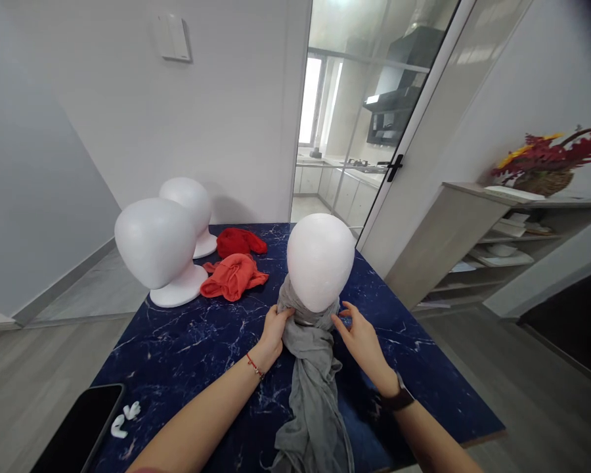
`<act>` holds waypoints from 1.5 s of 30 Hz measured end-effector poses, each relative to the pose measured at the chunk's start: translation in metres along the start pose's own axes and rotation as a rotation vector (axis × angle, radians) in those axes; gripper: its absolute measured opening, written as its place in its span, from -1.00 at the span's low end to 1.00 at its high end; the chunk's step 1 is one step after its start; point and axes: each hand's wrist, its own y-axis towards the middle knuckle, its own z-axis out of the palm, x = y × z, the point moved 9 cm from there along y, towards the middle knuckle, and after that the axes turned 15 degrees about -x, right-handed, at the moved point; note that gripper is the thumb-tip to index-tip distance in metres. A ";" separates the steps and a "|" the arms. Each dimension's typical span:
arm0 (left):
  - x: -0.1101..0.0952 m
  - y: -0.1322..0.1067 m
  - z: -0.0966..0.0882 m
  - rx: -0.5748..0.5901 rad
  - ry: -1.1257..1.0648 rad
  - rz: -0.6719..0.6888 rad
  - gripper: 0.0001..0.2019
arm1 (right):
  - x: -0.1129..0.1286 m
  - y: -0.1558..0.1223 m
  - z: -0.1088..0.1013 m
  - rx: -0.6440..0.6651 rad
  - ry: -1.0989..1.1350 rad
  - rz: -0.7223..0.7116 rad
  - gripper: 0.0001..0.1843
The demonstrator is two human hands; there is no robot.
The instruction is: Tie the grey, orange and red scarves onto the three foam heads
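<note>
A white foam mannequin head [321,259] stands upright in front of me with a grey scarf [315,374] wrapped around its neck. The scarf's loose end hangs down the front and lies over the table's near edge. At the left of the neck, my left hand [273,332] is closed on the scarf, its thumb on the cloth and its other fingers partly hidden. My right hand [362,338] is at the right side of the wrap; its thumb and forefinger are apart, with the fingertips close against the cloth.
Two more foam heads, a near one [152,240] and a far one [190,203], stand at left on the dark blue marbled table [217,341]. Beside them lie a coral cloth [234,276] and a red cloth [239,242]. A phone [79,430] and white earbuds [123,420] lie front left.
</note>
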 end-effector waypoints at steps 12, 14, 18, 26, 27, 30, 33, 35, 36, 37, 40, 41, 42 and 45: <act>-0.040 -0.011 0.003 0.055 0.308 0.671 -0.21 | -0.063 0.081 0.006 0.001 0.236 0.395 -0.70; -0.039 -0.011 0.005 0.062 0.350 0.723 -0.22 | -0.051 0.115 0.003 -0.004 0.238 0.370 -0.74; -0.036 -0.012 0.008 0.092 0.387 0.784 -0.23 | 0.002 0.196 0.010 0.057 0.245 0.264 -0.78; -0.034 -0.013 0.005 0.082 0.382 0.775 -0.25 | 0.200 0.281 0.075 0.439 0.164 -0.276 -0.78; -0.034 -0.013 0.004 0.077 0.382 0.769 -0.25 | 0.231 0.271 0.073 0.424 0.175 -0.427 -0.79; -0.033 -0.011 0.002 0.045 0.384 0.751 -0.25 | 0.300 0.216 0.040 0.258 0.209 -0.759 -0.81; -0.032 -0.009 0.001 0.027 0.401 0.728 -0.36 | 0.319 0.140 -0.020 0.099 0.226 -0.903 -0.80; -0.030 -0.008 0.001 0.039 0.422 0.693 -0.52 | 0.302 0.098 -0.061 0.031 0.200 -0.882 -0.79; -0.029 -0.008 0.001 0.047 0.424 0.676 -0.57 | 0.286 0.082 -0.082 -0.002 0.176 -0.842 -0.80; -0.028 -0.008 0.001 0.054 0.421 0.664 -0.57 | 0.266 0.070 -0.100 -0.035 0.144 -0.784 -0.80; -0.031 -0.010 -0.001 0.046 0.397 0.685 -0.44 | 0.188 0.055 -0.158 -0.280 0.038 -0.496 -0.84; -0.033 -0.011 -0.001 0.038 0.399 0.701 -0.42 | 0.158 0.052 -0.174 -0.386 -0.015 -0.365 -0.82; -0.034 -0.012 -0.001 0.032 0.399 0.719 -0.42 | 0.127 0.048 -0.187 -0.475 -0.072 -0.239 -0.78; -0.036 -0.013 0.001 0.034 0.405 0.754 -0.46 | 0.055 0.032 -0.184 -0.513 -0.184 -0.051 -0.67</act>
